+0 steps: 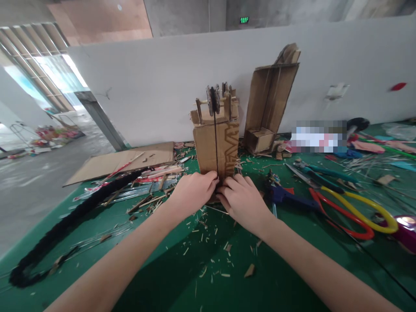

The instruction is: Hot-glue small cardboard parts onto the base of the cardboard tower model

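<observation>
My fingertips meet at the foot of the cardboard tower (217, 145), both sets curled and pinched on the thin black cord (215, 143) running straight up its front. The tower stands upright on the green table (182, 277), long axis vertical, spools at top. My left hand (194, 190) and right hand (243, 200) lie knuckles-up, forearms converging from below.

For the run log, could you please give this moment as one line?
left hand: at cardboard tower base | right hand: same | black cord: up front
</observation>
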Motion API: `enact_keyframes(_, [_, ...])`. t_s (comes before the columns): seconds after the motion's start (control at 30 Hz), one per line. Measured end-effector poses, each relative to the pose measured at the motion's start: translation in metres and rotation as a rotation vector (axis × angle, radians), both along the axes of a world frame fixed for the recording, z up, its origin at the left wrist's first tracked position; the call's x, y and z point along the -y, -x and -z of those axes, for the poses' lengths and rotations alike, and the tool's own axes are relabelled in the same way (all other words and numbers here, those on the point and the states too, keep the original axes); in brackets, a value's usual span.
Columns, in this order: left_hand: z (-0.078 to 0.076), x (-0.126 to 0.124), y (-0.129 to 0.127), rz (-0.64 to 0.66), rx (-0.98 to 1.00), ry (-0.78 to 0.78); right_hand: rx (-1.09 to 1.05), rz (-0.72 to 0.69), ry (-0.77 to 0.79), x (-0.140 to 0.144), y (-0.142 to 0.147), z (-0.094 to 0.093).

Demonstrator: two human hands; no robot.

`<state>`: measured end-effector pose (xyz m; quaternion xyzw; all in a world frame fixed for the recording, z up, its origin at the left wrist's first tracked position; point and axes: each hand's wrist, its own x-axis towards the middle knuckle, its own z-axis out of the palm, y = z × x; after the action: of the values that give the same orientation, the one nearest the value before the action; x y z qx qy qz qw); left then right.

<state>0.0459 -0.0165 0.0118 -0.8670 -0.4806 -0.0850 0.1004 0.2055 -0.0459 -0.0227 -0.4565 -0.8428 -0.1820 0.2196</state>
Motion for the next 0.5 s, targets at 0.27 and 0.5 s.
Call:
enact_keyframes(0.27, [-0.0002, 0.0002, -0.0002, 0.006, 0.023, 0.003, -0.021, 0.034, -0.031, -0.0005, 0.0056, 0.0025])
enact_keyframes(0.5, [0.0021, -0.0030, 0.0027, 0.018, 0.024, -0.014, -0.006, 0.035, -0.037, -0.0007, 0.0043, 0.0036])
